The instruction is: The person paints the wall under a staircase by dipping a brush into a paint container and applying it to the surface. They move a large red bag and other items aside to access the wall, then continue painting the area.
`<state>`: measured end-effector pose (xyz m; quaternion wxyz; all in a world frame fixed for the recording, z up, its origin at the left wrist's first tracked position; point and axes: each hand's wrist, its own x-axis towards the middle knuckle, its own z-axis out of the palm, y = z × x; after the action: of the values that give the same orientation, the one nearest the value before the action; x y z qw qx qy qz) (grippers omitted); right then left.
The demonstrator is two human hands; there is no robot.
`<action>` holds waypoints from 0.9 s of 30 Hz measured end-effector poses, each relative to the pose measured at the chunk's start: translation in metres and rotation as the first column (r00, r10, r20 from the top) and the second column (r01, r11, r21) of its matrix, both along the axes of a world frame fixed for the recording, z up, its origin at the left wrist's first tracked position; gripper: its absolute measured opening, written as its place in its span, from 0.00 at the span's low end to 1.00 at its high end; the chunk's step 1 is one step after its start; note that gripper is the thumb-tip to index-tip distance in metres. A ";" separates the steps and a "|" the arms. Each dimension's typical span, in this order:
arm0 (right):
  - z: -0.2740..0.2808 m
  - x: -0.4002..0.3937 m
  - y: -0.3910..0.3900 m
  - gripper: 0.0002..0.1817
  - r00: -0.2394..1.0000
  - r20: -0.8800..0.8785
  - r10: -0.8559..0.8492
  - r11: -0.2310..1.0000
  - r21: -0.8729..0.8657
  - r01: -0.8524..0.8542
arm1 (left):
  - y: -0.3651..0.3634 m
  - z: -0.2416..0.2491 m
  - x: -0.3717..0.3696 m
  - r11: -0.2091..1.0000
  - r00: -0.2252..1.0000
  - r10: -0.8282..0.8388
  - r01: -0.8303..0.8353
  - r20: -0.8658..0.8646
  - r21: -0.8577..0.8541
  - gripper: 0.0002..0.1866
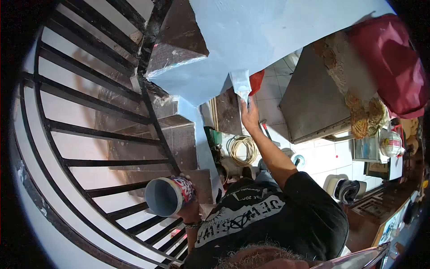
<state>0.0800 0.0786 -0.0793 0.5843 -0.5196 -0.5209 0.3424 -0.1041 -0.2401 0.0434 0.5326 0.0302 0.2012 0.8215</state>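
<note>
My right hand (250, 114) grips a wide paintbrush (242, 92) by its handle. The pale blue bristles lie at the lower edge of a light blue wall (242, 40), seemingly touching it. Lower left, my left hand (190, 210) is wrapped around a paint can (169, 196) with a red and white printed label. The can is tilted so its mouth faces the camera, and its inside looks coated grey-blue. Fingers behind the can are partly hidden. Brown stair steps (179, 148) with blue-painted side edges lie between the two hands.
A black metal railing (103, 125) runs along the left, close to the can. Below are a coiled hose (243, 150) and a hammer-like tool (268, 132) on the tiled floor. A grey cabinet (313, 98) with a patterned cloth and a dark red bag (389, 58) stand right.
</note>
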 end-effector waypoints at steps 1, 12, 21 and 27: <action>-0.015 0.000 0.000 0.18 0.997 0.069 0.021 0.998 -0.062 -0.017 | 0.001 0.000 0.000 1.000 1.000 -0.011 0.011 -0.025 0.014 0.45; -0.019 0.019 -0.002 0.22 0.989 0.122 0.085 0.962 -0.267 -0.050 | -0.001 -0.018 -0.013 0.996 0.995 -0.079 0.081 -0.065 0.029 0.47; 0.034 0.007 -0.014 0.20 0.993 0.022 0.119 0.988 -0.099 -0.116 | 0.008 -0.020 -0.009 0.991 0.993 -0.112 0.114 -0.035 0.067 0.38; -0.024 0.012 -0.002 0.17 0.984 0.178 0.031 0.999 -0.017 -0.028 | 0.018 -0.023 -0.008 0.992 0.994 -0.096 0.090 0.058 0.090 0.42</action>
<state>0.0918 0.0764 -0.1037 0.5267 -0.5445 -0.5761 0.3069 -0.1126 -0.2218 0.0206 0.5746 0.0374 0.1470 0.8043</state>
